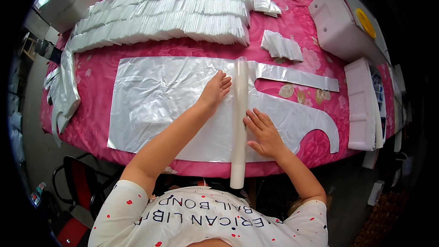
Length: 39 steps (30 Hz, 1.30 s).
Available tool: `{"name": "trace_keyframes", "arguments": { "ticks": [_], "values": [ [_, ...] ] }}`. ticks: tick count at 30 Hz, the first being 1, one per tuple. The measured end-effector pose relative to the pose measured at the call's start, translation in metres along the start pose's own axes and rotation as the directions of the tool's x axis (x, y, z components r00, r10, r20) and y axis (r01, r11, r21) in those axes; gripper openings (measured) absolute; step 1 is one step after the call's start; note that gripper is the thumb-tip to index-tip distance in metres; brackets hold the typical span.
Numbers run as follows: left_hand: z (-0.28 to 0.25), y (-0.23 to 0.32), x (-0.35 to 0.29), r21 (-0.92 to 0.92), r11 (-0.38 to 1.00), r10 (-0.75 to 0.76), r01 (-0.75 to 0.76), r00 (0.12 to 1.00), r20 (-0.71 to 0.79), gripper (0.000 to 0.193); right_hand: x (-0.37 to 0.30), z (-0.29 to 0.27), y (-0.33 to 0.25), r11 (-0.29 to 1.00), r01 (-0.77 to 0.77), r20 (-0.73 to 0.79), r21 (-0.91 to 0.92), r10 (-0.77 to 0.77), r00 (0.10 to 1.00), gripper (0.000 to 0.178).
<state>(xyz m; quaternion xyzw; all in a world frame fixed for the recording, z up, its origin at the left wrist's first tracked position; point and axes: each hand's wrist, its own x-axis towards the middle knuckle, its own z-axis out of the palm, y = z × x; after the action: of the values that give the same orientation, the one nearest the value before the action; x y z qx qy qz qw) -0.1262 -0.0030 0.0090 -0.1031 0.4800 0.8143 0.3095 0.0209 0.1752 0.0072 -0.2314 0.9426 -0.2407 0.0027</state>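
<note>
A thin white plastic apron (155, 96) lies spread flat before me, its broad end to the left and two strap-like strips reaching right. Across it, pointing toward me, rests a long pale translucent tube or roll (239, 123), its near end sticking out past the table edge. My left hand (216, 90) is on the sheet left of the tube, fingers stretched out and turned on its side, holding nothing. On the tube's right side my right hand (264, 131) lies flat with fingers apart, the fingertips at the tube's edge. Whether they press on it I cannot tell.
Long rows of folded white plastic packs (160, 16) fill the table's far side, with a smaller stack (281, 45) to their right. Crumpled plastic (64, 93) hangs at the left edge. White foam boxes (331, 23) stand at right. The pink flowered cloth (93, 105) covers the table.
</note>
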Motion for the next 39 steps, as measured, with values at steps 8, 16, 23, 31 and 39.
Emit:
{"name": "trace_keyframes", "arguments": {
  "ticks": [8, 16, 23, 31, 39],
  "values": [
    [-0.113, 0.041, -0.071, 0.292, 0.855, 0.470, -0.430, 0.879, -0.080, 0.053, 0.112, 0.056, -0.099, 0.893, 0.417, 0.070, 0.169, -0.433, 0.899, 0.065],
    [-0.218, 0.028, -0.190, 0.398, 0.847, 0.487, -0.352, 0.814, -0.317, 0.054, 0.160, 0.054, -0.123, 0.789, 0.505, -0.127, 0.351, -0.494, 0.860, 0.041],
    [-0.231, -0.004, -0.256, 0.753, 0.635, 0.530, -0.170, 0.805, -0.266, 0.045, 0.239, 0.119, -0.138, 0.794, 0.608, 0.032, 0.021, -0.608, 0.793, 0.055],
    [-0.232, -0.015, -0.271, 0.942, 0.202, 0.638, 0.268, 0.694, -0.334, 0.076, 0.290, 0.186, -0.222, 0.942, 0.336, -0.210, 0.022, -0.324, 0.922, 0.059],
    [-0.213, -0.005, -0.266, -0.031, 0.986, 0.164, -0.164, 0.986, -0.002, 0.063, 0.270, 0.128, -0.209, -0.388, -0.126, 0.243, 0.913, 0.267, 0.933, 0.076]
  ]
}}
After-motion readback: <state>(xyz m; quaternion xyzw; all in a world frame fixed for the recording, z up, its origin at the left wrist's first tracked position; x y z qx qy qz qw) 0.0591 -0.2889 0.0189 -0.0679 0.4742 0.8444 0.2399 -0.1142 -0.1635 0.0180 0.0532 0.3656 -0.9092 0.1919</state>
